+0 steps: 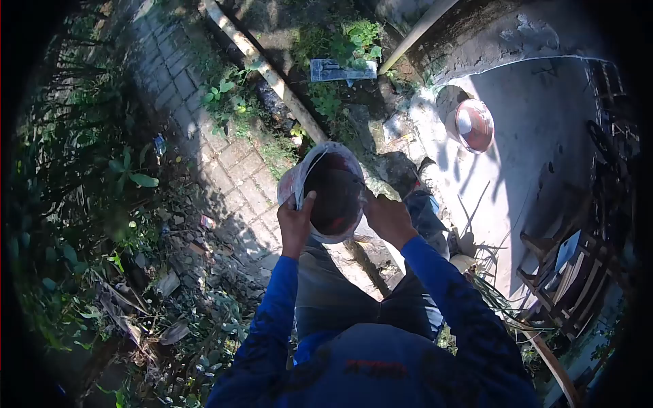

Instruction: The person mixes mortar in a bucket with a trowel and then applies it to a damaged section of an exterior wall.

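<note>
A pale, stained bucket is tilted in front of my body, its dark inside facing me, with reddish marks within. My left hand (296,224) grips the left rim of the bucket (332,236), thumb over the edge and a thin handle wire beside it. On the right rim my right hand (390,219) is closed, its fingertips partly hidden at the edge. A second bucket (478,126) with a reddish inside stands on the pale concrete at the upper right.
A long pole (272,78) slants across the top middle. Brick paving (235,170) runs at the left beside dense plants (81,224). At the right, a wooden rack (571,285) stands near the concrete floor (537,163). A grey slab (343,70) lies among weeds.
</note>
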Demonstrator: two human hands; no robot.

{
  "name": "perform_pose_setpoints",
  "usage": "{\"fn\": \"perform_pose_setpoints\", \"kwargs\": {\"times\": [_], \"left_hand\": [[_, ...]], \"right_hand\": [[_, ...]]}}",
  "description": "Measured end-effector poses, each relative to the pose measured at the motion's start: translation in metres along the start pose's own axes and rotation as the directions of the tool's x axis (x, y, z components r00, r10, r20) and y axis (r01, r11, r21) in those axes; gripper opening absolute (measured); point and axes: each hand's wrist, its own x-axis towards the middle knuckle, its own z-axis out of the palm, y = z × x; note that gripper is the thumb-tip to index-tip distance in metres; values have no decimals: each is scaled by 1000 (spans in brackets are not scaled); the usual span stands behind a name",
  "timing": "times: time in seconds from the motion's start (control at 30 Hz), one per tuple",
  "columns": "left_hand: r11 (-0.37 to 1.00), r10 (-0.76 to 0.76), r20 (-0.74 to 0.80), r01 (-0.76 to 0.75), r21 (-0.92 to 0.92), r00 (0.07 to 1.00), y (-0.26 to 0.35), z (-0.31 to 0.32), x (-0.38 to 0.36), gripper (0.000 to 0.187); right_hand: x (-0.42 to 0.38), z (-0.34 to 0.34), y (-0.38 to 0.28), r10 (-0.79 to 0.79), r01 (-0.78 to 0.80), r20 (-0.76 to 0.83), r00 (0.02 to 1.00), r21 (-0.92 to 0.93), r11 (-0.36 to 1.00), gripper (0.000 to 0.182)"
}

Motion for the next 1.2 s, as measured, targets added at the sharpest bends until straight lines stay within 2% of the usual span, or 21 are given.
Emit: {"fn": "perform_pose_setpoints", "kwargs": {"times": [0.1, 0.17, 0.23, 0.3, 0.37, 0.4, 0.47, 0.5, 0.57, 0.6, 0.63, 0.7, 0.77, 0.83, 0.9, 0.97, 1.0, 1.03, 1.13, 1.17, 1.2], "left_hand": [[999, 37, -8, -37, 19, 999, 26, -55, -20, 29], [992, 127, -33, -126, 27, 991, 42, -88, -29, 33], [978, 130, -72, -116, 171, 989, 58, -123, -34, 39], [979, 132, -43, -124, 160, 990, 40, -155, -32, 48], [986, 136, -66, -129, 101, 989, 53, -170, -44, 50], [982, 54, -103, -34, 186, 993, 69, -179, -58, 50], [990, 121, -158, -108, 93, 980, 75, -187, -72, 51], [984, 174, -218, -177, 4, 960, 78, -188, -76, 52], [976, 193, -249, -213, -54, 949, 76, -193, -77, 50], [977, 213, -245, -211, 35, 946, 80, -197, -82, 48], [971, 230, -243, -204, 127, 943, 83, -202, -88, 46], [948, 307, -188, -281, 152, 933, 81, -210, -92, 47], [912, 400, -250, -409, 19, 882, 82, -202, -99, 49], [957, 289, -159, -278, 84, 944, 90, -219, -112, 49], [938, 346, -154, -346, 33, 925, 87, -221, -121, 48], [932, 360, -77, -362, -20, 930, 92, -230, -127, 47], [931, 360, -81, -364, -36, 929, 93, -232, -127, 46], [926, 371, -83, -375, -36, 925, 93, -236, -123, 46], [938, 323, -77, -330, -110, 943, 101, -244, -116, 46], [954, 263, -1, -260, -147, 965, 95, -254, -104, 35], [949, 276, -11, -274, -153, 961, 96, -255, -96, 35]], "right_hand": [[-31, -2, -79, -211, 220, -72, 975, 159, 963, 34], [-62, -13, -102, -284, 300, -140, 948, 106, 948, 35], [-92, -44, -119, -358, 358, -73, 931, -17, 934, 37], [-110, -57, -126, -477, 469, -99, 874, -92, 878, 40], [-126, -77, -141, -460, 449, -64, 885, -141, 882, 37], [-134, -74, -147, -459, 447, -68, 886, -144, 883, 37], [-137, -73, -155, -487, 471, -189, 853, -122, 874, 33], [-140, -69, -162, -501, 491, -187, 845, -102, 865, 28], [-140, -52, -170, -538, 538, -241, 808, -70, 840, 27], [-148, -74, -184, -478, 483, -93, 874, 51, 874, 27], [-151, -86, -192, -489, 495, -97, 867, 50, 868, 27], [-160, -102, -205, -494, 481, 99, 864, 132, 867, 31], [-169, -98, -209, -487, 471, 45, 872, 187, 862, 33], [-166, -75, -200, -514, 440, 114, 850, 382, 812, 39], [-177, -63, -195, -493, 397, 98, 865, 468, 790, 40], [-190, -65, -194, -370, 201, 185, 910, 584, 787, 42], [-180, -38, -181, -465, 359, 1, 885, 633, 685, 47], [-183, -33, -179, -398, 309, 1, 917, 631, 712, 47], [-193, -49, -186, -306, 59, 154, 940, 807, 588, 49], [-193, -50, -187, -266, -6, 184, 946, 832, 554, 50], [-195, -54, -193, -222, -22, 164, 961, 847, 531, 51]]}}
